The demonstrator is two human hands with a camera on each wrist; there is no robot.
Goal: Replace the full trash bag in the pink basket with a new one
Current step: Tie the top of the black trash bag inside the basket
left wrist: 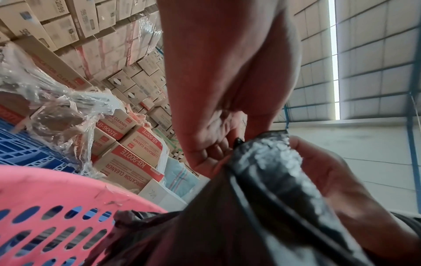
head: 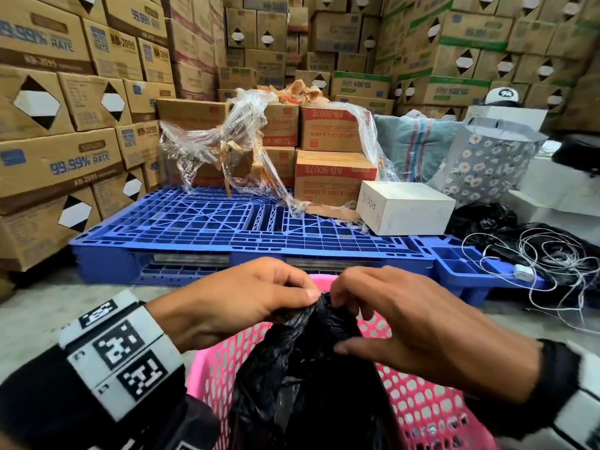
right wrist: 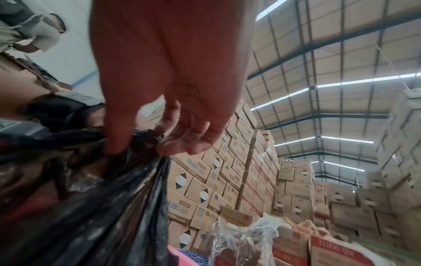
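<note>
A pink perforated basket stands on the floor right below me, with a black trash bag rising out of it. The bag's top is gathered into a bunched neck between my hands. My left hand pinches that neck from the left with thumb and fingers. My right hand pinches it from the right, thumb underneath. In the left wrist view the basket rim sits below the bag. The right wrist view has the bag hanging under the pinching fingers.
A blue plastic pallet lies just beyond the basket, carrying cardboard boxes, loose clear wrap and a white box. Tall carton stacks wall the left and back. Tangled white string and black bags lie at right.
</note>
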